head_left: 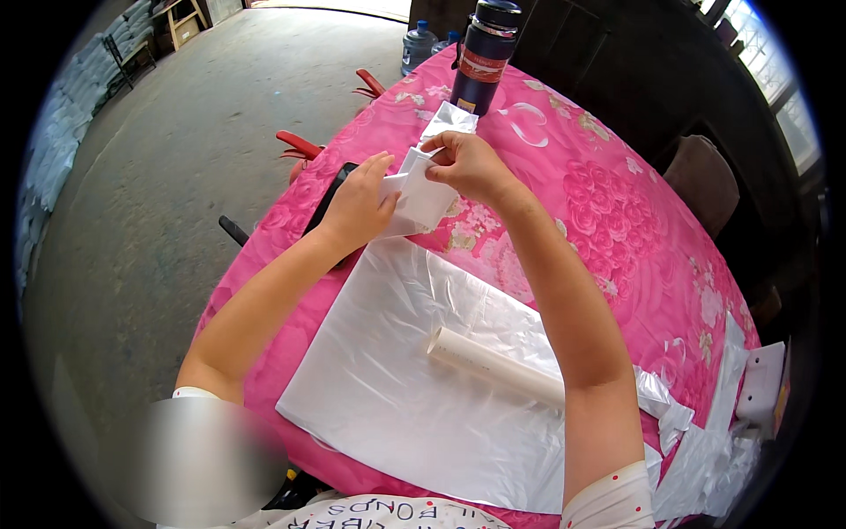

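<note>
Over the far left part of the table, both hands are on a folded white, partly see-through plastic sheet [426,201]. My left hand [354,207] has its thumb and fingers about the sheet's left edge. My right hand [471,166] pinches its upper right edge between thumb and fingers. Just beyond lies a small white folded bundle [452,118], close to a dark blue thermos flask [485,66]. A black flat object [328,201] is partly covered by my left hand. Nearer me, a large stack of clear plastic sheets [370,353] lies flat, with a white tube [493,368] across it.
A pink flowered cloth [608,212] covers the round table. Crumpled plastic [705,463] and a white plastic holder [760,383] lie at the right edge. Red chairs [300,145] stand by the left edge, water jugs [419,46] behind, a brown chair [702,183] at right.
</note>
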### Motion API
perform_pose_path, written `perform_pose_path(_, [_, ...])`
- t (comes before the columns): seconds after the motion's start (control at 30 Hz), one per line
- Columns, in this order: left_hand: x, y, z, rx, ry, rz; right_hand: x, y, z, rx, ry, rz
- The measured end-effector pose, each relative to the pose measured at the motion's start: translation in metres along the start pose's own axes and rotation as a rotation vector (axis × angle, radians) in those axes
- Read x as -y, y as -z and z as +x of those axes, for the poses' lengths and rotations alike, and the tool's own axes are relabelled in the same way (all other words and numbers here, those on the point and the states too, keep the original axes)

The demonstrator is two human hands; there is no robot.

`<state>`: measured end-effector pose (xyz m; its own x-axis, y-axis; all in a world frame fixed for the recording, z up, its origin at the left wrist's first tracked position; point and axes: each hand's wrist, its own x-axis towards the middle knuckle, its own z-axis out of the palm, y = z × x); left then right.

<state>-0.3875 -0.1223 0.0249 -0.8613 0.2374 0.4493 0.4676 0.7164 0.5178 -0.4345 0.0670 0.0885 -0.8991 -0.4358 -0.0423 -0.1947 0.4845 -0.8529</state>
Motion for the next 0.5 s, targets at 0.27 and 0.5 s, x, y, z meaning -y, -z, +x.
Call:
perform_pose_path(0.27, [0.01, 0.018, -0.003, 0.158, -0.025, 0.135, -0.033, -0.011, -0.028, -0.14, -0.038, 0.265])
perform_pose_path(0.5, [0.026, 0.008, 0.009, 0.14, -0.093, 0.163, -0.051, -0.034, -0.047, -0.063, -0.155, 0.346])
